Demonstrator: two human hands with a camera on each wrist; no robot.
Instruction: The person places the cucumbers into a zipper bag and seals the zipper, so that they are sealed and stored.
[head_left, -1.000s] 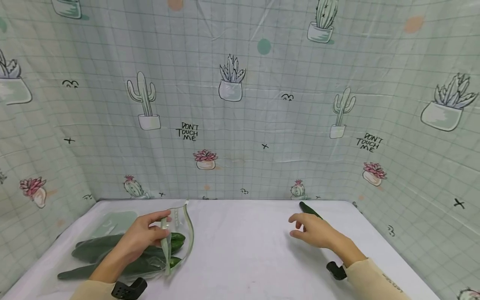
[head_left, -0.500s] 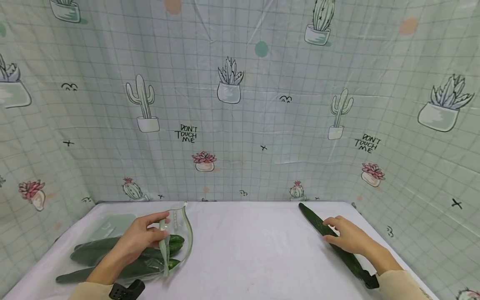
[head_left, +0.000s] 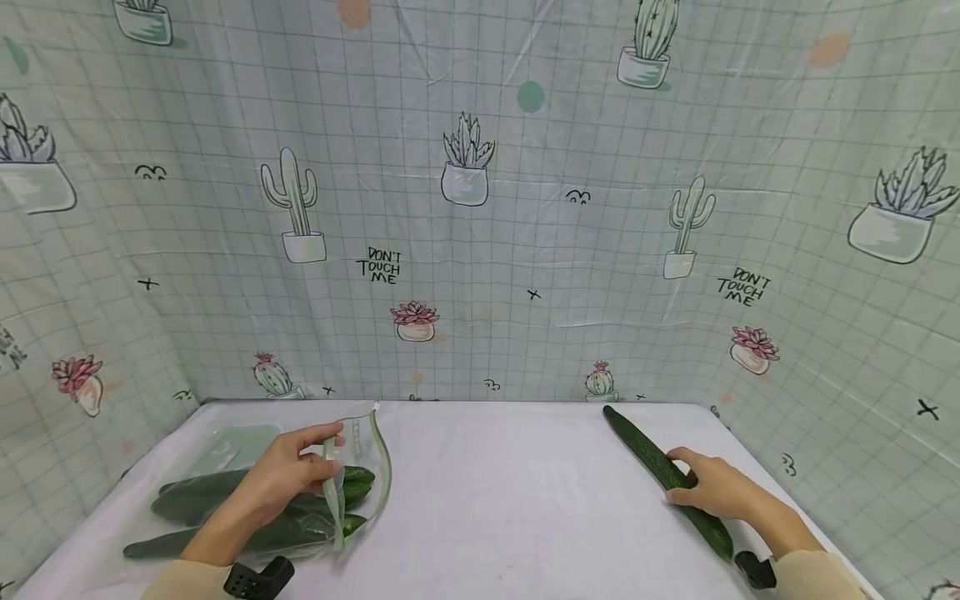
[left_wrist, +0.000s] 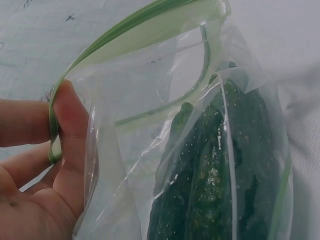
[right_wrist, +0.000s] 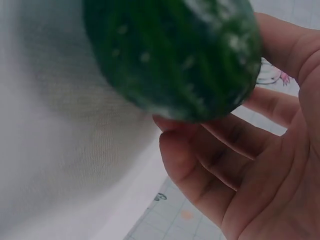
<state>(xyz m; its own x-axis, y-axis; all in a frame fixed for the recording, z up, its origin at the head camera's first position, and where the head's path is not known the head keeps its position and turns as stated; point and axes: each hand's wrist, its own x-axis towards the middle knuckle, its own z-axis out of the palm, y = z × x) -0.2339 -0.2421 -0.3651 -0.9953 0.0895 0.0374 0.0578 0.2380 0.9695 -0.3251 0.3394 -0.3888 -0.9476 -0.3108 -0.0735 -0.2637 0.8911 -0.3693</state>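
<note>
My left hand (head_left: 281,473) pinches the green zip edge of a clear zip bag (head_left: 386,471), between thumb and fingers, and its mouth gapes to the right. Inside lie several dark green cucumbers (left_wrist: 205,190), seen through the plastic in the left wrist view. At the right of the table, my right hand (head_left: 716,486) grips a long cucumber (head_left: 637,442) around its middle, thumb on the near side. That cucumber lies slantwise, its far tip toward the back edge. In the right wrist view its rounded end (right_wrist: 175,65) fills the top, with fingers curled around it.
A white cloth covers the table (head_left: 510,500). Behind and at both sides hangs a pale checked curtain (head_left: 480,250) printed with cacti. A pale green patch (head_left: 236,446) shows on the bag at the far left. Black wrist cameras (head_left: 258,577) are strapped to both wrists.
My right hand has moved right and toward me, from above the cucumber's far part to its middle, and its fingers have closed around it. The left hand still holds the bag.
</note>
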